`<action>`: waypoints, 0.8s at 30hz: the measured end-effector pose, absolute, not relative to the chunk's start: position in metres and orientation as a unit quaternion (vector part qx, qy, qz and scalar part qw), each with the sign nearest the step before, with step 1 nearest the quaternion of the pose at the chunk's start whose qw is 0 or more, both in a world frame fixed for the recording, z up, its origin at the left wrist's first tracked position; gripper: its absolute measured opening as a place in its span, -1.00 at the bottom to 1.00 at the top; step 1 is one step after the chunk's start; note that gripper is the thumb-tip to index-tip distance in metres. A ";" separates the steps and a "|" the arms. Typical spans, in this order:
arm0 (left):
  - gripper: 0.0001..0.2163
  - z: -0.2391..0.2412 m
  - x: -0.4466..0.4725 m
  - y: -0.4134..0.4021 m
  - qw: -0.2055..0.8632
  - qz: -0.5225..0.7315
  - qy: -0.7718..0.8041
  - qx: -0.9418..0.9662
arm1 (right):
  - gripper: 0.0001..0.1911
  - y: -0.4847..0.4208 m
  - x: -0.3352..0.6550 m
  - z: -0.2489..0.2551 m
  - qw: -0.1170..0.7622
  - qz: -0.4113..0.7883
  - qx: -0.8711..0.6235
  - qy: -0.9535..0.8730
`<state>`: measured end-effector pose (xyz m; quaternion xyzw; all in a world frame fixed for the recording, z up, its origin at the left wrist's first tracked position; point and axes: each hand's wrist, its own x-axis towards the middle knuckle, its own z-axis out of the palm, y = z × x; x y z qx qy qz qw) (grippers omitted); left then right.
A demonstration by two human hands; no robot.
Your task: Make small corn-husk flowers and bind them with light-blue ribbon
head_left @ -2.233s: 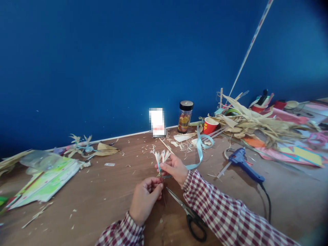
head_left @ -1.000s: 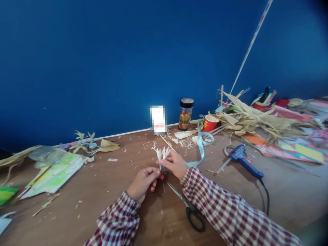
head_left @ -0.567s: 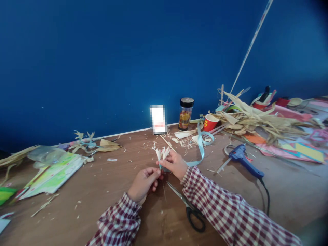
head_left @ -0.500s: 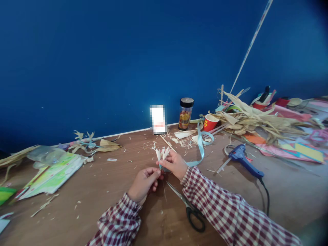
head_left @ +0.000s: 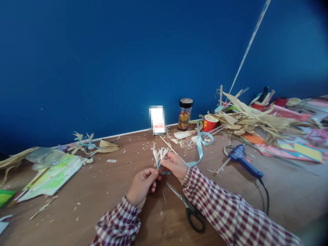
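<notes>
A small pale husk flower (head_left: 159,153) with thin pointed petals stands upright between my two hands over the brown table (head_left: 107,188). My right hand (head_left: 175,165) pinches it just below the petals. My left hand (head_left: 141,185) pinches its lower stem, fingers closed. A light blue ribbon (head_left: 198,150) runs from under my right hand back toward a red paper cup (head_left: 209,123). Black-handled scissors (head_left: 189,210) lie on the table just under my right forearm.
A blue glue gun (head_left: 243,161) with a black cord lies to the right. A heap of dried husks (head_left: 253,121) and coloured paper fills the far right. A black-lidded jar (head_left: 185,114) stands at the blue wall. Green printed sheets (head_left: 51,176) lie at left.
Both hands shifted slightly while keeping hold of the flower; my left hand moved a little up its stem. The view tilted slightly.
</notes>
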<state>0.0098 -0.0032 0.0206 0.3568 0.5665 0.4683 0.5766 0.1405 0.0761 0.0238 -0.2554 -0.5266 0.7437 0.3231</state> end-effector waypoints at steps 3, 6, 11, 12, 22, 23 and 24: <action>-0.74 0.023 0.010 -0.005 0.575 0.487 0.558 0.349 | -0.70 0.077 0.140 0.021 0.306 0.759 -0.231 -0.527; -0.74 0.025 0.011 -0.005 0.571 0.499 0.555 0.342 | -0.74 0.077 0.140 0.017 0.320 0.743 -0.232 -0.540; -0.71 0.027 0.010 -0.005 0.545 0.480 0.588 0.357 | -0.72 0.078 0.140 0.014 0.332 0.712 -0.254 -0.565; -0.70 0.028 0.010 -0.005 0.531 0.468 0.603 0.368 | -0.71 0.078 0.140 0.015 0.330 0.711 -0.255 -0.567; -0.68 0.029 0.001 0.001 0.471 0.524 0.625 0.336 | -0.71 0.074 0.140 0.021 0.320 0.702 -0.259 -0.581; -0.69 0.029 0.000 0.002 0.488 0.524 0.617 0.326 | -0.71 0.073 0.140 0.021 0.320 0.700 -0.259 -0.583; -0.70 0.028 0.000 0.003 0.501 0.522 0.611 0.321 | -0.71 0.074 0.140 0.021 0.318 0.698 -0.262 -0.586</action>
